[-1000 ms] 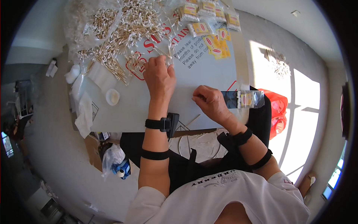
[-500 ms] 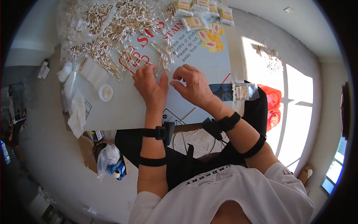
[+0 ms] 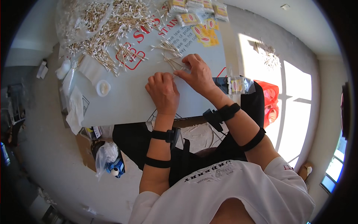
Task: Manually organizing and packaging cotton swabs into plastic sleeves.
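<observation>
My left hand (image 3: 163, 91) is closed above the board-topped table, fingers curled; anything in its grip is hidden. Against its fingertips rests the thumb of my right hand (image 3: 197, 76), whose bent fingers close around the ends of a few cotton swabs (image 3: 172, 61). More loose swabs (image 3: 167, 47) lie just beyond, crossing one another. A large heap of cotton swabs (image 3: 128, 20) covers the far left, partly under a clear plastic bag (image 3: 82, 22). To the right of my right hand, a filled swab packet (image 3: 236, 86) sits at the table's edge.
Several filled swab packets (image 3: 188, 18) line the far edge, with yellow cards (image 3: 206, 33) beside them. At the left are a small round white dish (image 3: 103, 88), a white strip (image 3: 91, 69) and a crumpled tissue (image 3: 75, 110). A red bag (image 3: 270, 100) stands beyond the right edge.
My left hand has moved right and its spread fingers have curled. My right hand has shifted slightly right and away, to the loose swabs. The single swab near the front edge no longer shows.
</observation>
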`<state>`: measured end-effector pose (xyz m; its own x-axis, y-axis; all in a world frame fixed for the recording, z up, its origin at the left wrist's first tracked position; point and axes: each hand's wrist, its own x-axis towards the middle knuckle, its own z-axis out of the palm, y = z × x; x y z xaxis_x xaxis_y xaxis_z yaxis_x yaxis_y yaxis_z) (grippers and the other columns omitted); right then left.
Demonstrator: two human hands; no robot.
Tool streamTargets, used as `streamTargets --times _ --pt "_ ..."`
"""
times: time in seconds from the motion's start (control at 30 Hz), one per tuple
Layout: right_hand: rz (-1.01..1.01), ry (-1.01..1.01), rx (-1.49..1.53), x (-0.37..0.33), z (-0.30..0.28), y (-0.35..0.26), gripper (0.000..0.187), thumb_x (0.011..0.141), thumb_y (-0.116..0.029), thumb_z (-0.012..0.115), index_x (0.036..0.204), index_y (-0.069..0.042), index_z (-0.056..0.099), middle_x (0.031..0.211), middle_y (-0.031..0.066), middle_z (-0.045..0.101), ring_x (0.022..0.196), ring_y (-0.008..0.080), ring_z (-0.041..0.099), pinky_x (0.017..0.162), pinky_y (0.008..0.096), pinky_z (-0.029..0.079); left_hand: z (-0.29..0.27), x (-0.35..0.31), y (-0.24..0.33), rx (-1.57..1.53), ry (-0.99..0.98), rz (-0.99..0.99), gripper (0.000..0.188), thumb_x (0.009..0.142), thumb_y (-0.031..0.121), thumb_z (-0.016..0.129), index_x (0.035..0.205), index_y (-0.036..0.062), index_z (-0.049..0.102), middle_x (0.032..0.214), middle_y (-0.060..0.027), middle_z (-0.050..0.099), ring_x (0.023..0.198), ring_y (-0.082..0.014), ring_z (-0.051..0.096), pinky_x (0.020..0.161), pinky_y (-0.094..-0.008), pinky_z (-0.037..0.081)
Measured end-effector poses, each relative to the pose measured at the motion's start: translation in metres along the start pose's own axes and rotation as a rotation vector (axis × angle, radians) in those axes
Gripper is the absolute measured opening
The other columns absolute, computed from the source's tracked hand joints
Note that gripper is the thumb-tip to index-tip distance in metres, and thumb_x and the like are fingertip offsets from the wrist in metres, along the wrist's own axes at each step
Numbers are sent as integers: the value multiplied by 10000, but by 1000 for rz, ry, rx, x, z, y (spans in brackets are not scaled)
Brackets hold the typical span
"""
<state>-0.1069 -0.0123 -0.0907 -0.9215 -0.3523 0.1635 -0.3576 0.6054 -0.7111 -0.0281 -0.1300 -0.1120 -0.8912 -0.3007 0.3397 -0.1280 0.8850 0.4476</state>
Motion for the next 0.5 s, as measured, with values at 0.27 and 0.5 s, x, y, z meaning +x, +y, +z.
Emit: streamTargets --times 0.27,0.5 --pt "-144 -146 -12 33 2 29 100 742 -126 727 820 -81 685 903 77 613 848 290 623 749 386 501 -4 -6 -8 -203 -26 126 283 696 -1 666 958 96 624 970 -65 547 981 -293 503 825 -435 385" --pt "-24 -197 95 18 -11 21 123 682 -101 691 805 -106 681 862 85 609 872 296 625 768 396 513 -11 -6 -6 -270 54 23 278 640 30 717 896 98 632 1020 -72 540 1013 -304 501 870 -429 390"
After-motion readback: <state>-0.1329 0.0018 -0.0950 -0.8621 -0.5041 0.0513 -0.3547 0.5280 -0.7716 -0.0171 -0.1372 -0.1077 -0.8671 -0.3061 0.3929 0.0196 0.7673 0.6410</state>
